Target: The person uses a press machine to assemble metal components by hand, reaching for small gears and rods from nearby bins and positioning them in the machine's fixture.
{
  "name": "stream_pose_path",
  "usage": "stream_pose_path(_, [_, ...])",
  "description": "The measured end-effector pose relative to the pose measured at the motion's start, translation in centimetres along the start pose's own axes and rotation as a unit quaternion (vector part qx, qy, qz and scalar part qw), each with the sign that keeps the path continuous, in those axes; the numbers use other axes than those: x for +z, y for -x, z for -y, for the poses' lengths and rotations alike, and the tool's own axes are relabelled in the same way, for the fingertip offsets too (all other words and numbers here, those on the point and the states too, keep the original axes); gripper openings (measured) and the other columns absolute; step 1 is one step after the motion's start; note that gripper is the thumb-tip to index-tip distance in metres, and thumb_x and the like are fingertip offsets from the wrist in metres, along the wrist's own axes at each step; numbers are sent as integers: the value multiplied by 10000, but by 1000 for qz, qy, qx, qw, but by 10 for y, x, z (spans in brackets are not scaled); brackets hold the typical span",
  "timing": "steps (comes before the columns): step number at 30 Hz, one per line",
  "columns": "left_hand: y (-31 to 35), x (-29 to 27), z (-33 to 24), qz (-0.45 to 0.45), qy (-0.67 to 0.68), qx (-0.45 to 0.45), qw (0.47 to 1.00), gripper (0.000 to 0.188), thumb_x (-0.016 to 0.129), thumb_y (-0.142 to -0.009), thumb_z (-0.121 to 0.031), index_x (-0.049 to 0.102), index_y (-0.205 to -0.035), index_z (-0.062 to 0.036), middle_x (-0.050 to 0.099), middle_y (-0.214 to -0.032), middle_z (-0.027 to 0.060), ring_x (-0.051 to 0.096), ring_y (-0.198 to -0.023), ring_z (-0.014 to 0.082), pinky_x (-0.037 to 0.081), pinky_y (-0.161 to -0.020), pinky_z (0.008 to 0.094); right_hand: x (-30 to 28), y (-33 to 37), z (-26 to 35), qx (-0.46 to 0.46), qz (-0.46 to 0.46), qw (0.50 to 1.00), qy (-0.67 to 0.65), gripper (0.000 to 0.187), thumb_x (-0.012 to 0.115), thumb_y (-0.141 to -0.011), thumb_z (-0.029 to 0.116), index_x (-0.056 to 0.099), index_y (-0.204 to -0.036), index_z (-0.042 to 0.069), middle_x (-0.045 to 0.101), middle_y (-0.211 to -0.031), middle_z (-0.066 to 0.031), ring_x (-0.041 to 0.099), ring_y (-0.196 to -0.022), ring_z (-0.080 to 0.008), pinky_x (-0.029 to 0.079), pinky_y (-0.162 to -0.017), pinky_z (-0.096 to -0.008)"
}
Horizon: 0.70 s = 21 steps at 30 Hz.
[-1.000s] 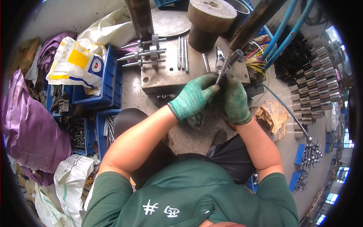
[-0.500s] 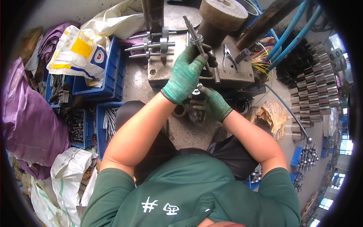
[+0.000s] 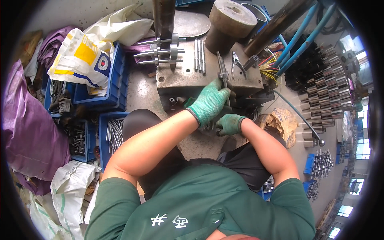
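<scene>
My left hand, in a green knit glove, is closed round the lower part of a steel shaft with a collar on it. The shaft points away from me over the front edge of the metal press table. Just below and to the right, my gloved right hand is curled closed. Its fingertips are in shadow, and what they hold, if anything, is hidden. Several thin steel rods lie on the table, and pliers lie right of the shaft.
Several collared shafts stick out at the table's left edge. A heavy round metal block stands behind. Blue bins of rods and parts and a purple sack are at the left. Stacked metal cylinders stand at the right.
My left hand has come down toward me and slightly right with the shaft, uncovering the rods on the table. My right hand has drawn nearer to my body.
</scene>
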<state>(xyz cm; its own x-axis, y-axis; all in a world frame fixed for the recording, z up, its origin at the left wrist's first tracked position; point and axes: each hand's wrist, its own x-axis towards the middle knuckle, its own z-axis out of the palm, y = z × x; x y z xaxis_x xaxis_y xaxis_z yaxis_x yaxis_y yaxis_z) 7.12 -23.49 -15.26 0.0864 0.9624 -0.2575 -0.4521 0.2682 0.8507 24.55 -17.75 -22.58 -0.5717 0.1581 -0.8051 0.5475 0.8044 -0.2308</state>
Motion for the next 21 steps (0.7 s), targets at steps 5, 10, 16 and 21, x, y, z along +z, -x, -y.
stream_pose_path(5, [21, 30, 40, 40, 119, -193, 973, 163, 517, -1047, -91, 516, -1205, -54, 660, -1052, 139, 725, -913, 321, 660, -733, 467, -54, 102, -39, 117, -185, 942, -254, 377, 767, -921, 262, 737, -1235, 56, 785, -1042, -139, 738, -978, -271, 572, -897, -383])
stream_pose_path(10, [20, 42, 60, 21, 76, -279, 957, 118, 519, -1066, -104, 524, -1176, -62, 660, -1027, 146, 730, -855, 346, 661, -663, 497, -111, 159, -59, 60, -541, 825, -151, 375, 798, -937, 219, 730, -1244, 16, 756, -1084, -135, 725, -980, -238, 572, -901, -369])
stream_pose_path(16, [-4, 35, 86, -2, 54, -286, 957, 175, 540, -1055, -99, 518, -1220, -43, 667, -1028, 174, 728, -840, 366, 673, -663, 525, -203, 170, -33, -26, -718, 660, -217, 386, 810, -940, 154, 710, -1252, -50, 713, -1131, -116, 705, -981, -161, 594, -880, -300])
stream_pose_path(21, [-12, 36, 88, 10, 46, -246, 968, 167, 544, -1058, -90, 519, -1216, -43, 677, -1038, 184, 737, -830, 385, 670, -666, 534, -249, 149, -42, 22, -762, 647, -30, 323, 789, -882, 95, 758, -1200, 41, 703, -1126, -145, 727, -916, -230, 604, -852, -340])
